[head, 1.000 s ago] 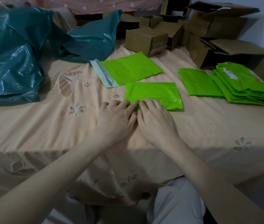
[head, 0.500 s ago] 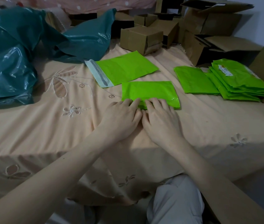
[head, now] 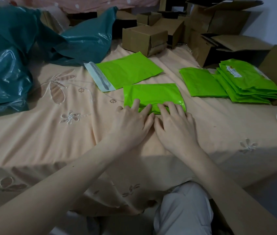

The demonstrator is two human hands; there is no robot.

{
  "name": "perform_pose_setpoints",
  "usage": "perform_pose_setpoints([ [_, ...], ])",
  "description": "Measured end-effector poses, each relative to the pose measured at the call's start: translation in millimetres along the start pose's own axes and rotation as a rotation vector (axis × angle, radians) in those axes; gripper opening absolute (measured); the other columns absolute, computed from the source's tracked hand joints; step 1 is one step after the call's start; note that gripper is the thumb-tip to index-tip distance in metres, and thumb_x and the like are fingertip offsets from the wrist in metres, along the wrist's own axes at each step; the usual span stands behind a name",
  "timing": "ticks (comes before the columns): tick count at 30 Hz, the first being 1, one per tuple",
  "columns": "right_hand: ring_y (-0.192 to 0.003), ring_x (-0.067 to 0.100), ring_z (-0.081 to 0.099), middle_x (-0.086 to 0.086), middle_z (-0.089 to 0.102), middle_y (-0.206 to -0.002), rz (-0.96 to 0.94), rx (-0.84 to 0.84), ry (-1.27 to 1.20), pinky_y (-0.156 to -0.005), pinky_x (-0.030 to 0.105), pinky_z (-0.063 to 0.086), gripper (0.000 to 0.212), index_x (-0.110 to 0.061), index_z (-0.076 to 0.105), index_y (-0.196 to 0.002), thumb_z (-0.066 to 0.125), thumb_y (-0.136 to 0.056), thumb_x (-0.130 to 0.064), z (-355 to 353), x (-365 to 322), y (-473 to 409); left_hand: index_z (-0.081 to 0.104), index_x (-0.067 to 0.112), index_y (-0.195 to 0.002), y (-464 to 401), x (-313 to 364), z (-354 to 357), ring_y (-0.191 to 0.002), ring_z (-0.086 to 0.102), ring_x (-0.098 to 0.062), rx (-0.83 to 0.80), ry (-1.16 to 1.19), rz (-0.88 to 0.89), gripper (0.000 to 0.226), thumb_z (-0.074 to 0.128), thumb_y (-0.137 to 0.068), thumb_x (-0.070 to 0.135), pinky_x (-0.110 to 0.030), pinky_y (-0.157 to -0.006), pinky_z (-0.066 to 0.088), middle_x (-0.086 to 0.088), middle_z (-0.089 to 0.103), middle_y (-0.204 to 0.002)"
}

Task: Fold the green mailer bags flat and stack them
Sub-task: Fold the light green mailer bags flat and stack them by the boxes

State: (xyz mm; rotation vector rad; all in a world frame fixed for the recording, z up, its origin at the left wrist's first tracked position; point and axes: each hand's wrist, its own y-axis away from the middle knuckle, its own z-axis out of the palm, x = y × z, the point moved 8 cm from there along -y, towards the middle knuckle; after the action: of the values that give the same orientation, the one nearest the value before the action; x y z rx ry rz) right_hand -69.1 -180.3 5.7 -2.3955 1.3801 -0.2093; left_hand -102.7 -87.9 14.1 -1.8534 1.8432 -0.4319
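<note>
I count one folded bright-green plastic mailer bag point(head: 153, 94) under my left hand point(head: 132, 123) and right hand point(head: 175, 128), straight fingers pressing its near edge; one unfolded green mailer point(head: 127, 72) behind it.

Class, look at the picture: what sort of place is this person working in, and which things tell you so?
Probably a bedroom used for packing parcels at home: a floral bedsheet as worktop, cardboard boxes piled behind, and a stack of green mailer bags, one labelled.
</note>
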Motion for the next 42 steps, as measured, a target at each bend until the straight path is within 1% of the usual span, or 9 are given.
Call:
perform_pose_setpoints([
  [10, -0.11, 0.033, 0.053, 0.012, 0.057, -0.122, 0.043, -0.029, -0.045, -0.089, 0.043, 0.045, 0.062, -0.005, 0.053, -0.124, 0.024, -0.086, -0.045, 5, 39, 2, 0.067, 0.023, -0.112, 3, -2, 3, -0.052, 0.059, -0.027, -0.036, 0.026, -0.029, 0.046, 0.03, -0.091, 0.041, -0.026, -0.051, 0.039, -0.005, 0.063, -0.081],
  [19, -0.123, 0.023, 0.04, 0.0, 0.049, -0.131, 0.064, -0.125, 0.033, -0.094, 0.043, 0.034, 0.049, -0.017, 0.048, -0.131, 0.033, -0.094, -0.045, 6, 51, 4, 0.065, 0.021, -0.117, 6, -4, 4, -0.058, 0.062, -0.03, -0.082, 0.043, -0.066, 0.049, 0.031, -0.089, 0.041, -0.031, -0.052, 0.045, -0.008, 0.066, -0.087],
  [22, -0.116, 0.029, 0.047, 0.002, 0.054, -0.119, 0.117, -0.186, -0.133, -0.095, 0.045, 0.039, 0.044, -0.025, 0.061, -0.109, 0.031, -0.091, -0.051, 3, 66, -8, 0.061, 0.016, -0.123, 8, -10, 6, -0.073, 0.065, -0.033, -0.138, 0.127, -0.101, 0.056, 0.03, -0.085, 0.043, -0.037, -0.062, 0.051, -0.01, 0.066, -0.099],
  [24, -0.102, 0.035, 0.055, 0.005, 0.06, -0.102, 0.195, -0.115, -0.329, -0.088, 0.046, 0.045, 0.045, -0.023, 0.061, -0.089, 0.029, -0.085, -0.054, -12, 76, -21, 0.053, 0.017, -0.131, 10, -14, 7, -0.092, 0.064, -0.033, -0.186, 0.174, -0.115, 0.066, 0.02, -0.083, 0.049, -0.039, -0.077, 0.05, -0.009, 0.062, -0.116],
  [27, -0.106, 0.034, 0.052, 0.013, 0.059, -0.107, 0.137, 0.003, -0.44, -0.093, 0.04, 0.04, 0.027, -0.016, 0.063, -0.104, 0.05, -0.089, -0.034, -27, 74, -43, 0.044, 0.021, -0.137, 12, -18, 11, -0.121, 0.051, -0.026, -0.25, 0.227, -0.09, 0.077, 0.006, -0.08, 0.056, -0.038, -0.102, 0.035, -0.002, 0.05, -0.136],
  [29, -0.119, 0.033, 0.045, 0.015, 0.053, -0.124, 0.084, -0.069, -0.416, -0.101, 0.035, 0.033, 0.039, -0.012, 0.053, -0.126, 0.055, -0.09, -0.027, -24, 65, -53, 0.042, 0.023, -0.137, 13, -21, 13, -0.138, 0.033, -0.021, -0.274, 0.258, -0.077, 0.078, 0.004, -0.079, 0.059, -0.043, -0.112, 0.021, 0.003, 0.044, -0.143],
  [32, -0.128, 0.03, 0.043, 0.014, 0.048, -0.138, 0.077, -0.265, -0.424, -0.105, 0.039, 0.036, 0.06, -0.017, 0.036, -0.14, 0.056, -0.089, -0.04, -6, 55, -55, 0.04, 0.023, -0.135, 15, -22, 17, -0.145, 0.013, -0.015, -0.318, 0.285, -0.072, 0.079, 0.001, -0.078, 0.061, -0.047, -0.116, 0.009, 0.007, 0.037, -0.149],
  [35, -0.127, 0.029, 0.047, 0.009, 0.05, -0.138, 0.057, -0.323, -0.355, -0.102, 0.042, 0.04, 0.068, -0.024, 0.034, -0.14, 0.06, -0.083, -0.049, 5, 46, -48, 0.032, 0.018, -0.14, 17, -21, 20, -0.146, 0.005, -0.011, -0.356, 0.336, -0.091, 0.086, -0.001, -0.076, 0.064, -0.044, -0.116, 0.003, 0.008, 0.031, -0.152],
  [42, -0.114, 0.032, 0.053, 0.009, 0.054, -0.128, 0.061, -0.084, -0.498, -0.091, 0.045, 0.045, 0.062, -0.025, 0.038, -0.126, 0.071, -0.075, -0.038, -9, 46, -42, 0.03, 0.028, -0.142, 15, -26, 23, -0.146, 0.001, -0.031, -0.339, 0.44, -0.191, 0.08, 0.005, -0.077, 0.066, -0.043, -0.118, 0.009, -0.013, 0.005, -0.158],
])
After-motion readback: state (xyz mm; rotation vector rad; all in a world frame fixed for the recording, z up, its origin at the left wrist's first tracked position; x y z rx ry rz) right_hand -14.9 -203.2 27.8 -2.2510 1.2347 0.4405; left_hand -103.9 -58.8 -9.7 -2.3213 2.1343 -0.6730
